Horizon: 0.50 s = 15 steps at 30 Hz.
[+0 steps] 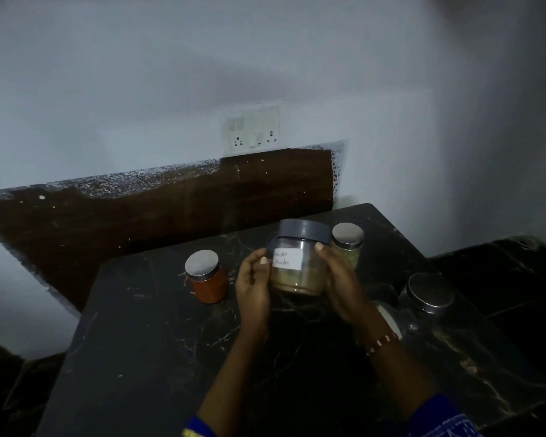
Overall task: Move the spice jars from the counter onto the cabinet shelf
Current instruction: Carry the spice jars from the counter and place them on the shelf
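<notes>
A clear jar (299,266) with a grey screw lid and a white handwritten label is being held between both hands just above the dark marble surface (145,342), near its back edge. It is holding a low layer of tan powder, so it is probably riding light, and its smooth, stiff wall is likely to be slippery; taking it around the body below the lid, as here, looks the safest hold, since the lid could turn loose.

The left hand (252,285) is cupping the jar's left side, its fingers (263,260) curling against the wall. The right hand (338,279) is wrapping the right side, thumb up by the lid rim, a beaded bracelet (382,342) sitting on that wrist.

Three more jars are waiting on the surface: one with orange-red contents and a metal lid (207,277) to the left, a pale-filled one (349,244) just behind the right hand, and a glass jar with a metal lid whose contents cannot be made out (427,298) farther right.

A wall socket (253,129) is sitting above the brown backsplash (139,216). No cabinet shelf is showing.
</notes>
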### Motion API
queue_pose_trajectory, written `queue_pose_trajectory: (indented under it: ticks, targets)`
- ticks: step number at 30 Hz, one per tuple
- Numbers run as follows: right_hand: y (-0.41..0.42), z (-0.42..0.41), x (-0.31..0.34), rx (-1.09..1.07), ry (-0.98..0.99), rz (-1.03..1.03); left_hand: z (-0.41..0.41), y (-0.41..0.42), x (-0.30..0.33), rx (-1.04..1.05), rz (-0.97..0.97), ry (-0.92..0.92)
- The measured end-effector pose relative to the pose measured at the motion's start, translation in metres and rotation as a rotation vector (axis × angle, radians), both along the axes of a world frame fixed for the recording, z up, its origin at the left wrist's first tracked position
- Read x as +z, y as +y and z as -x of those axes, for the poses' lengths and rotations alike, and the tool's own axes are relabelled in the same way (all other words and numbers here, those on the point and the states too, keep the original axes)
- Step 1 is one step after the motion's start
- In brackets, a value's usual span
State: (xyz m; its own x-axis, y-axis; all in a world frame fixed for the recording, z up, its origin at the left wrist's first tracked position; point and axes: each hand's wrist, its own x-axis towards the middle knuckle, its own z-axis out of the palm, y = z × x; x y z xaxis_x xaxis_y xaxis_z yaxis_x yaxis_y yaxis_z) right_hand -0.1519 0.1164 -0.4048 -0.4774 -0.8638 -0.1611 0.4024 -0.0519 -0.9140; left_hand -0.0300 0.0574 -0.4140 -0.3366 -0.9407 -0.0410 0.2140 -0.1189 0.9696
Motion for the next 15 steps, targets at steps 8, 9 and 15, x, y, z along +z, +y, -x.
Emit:
queue_pose_trajectory:
  ticks: [8, 9, 15]
  targets:
    - [-0.01, 0.003, 0.012, -0.054, 0.104, -0.015, 0.007, 0.016, 0.014, -0.222, -0.178, 0.086]
    - [-0.012, 0.004, 0.013, -0.04, 0.143, -0.011, 0.006, 0.017, 0.014, -0.187, -0.161, 0.078]
    - [-0.014, -0.005, 0.018, 0.08, 0.251, 0.061, -0.006, 0.01, 0.017, -0.067, -0.102, 0.067]
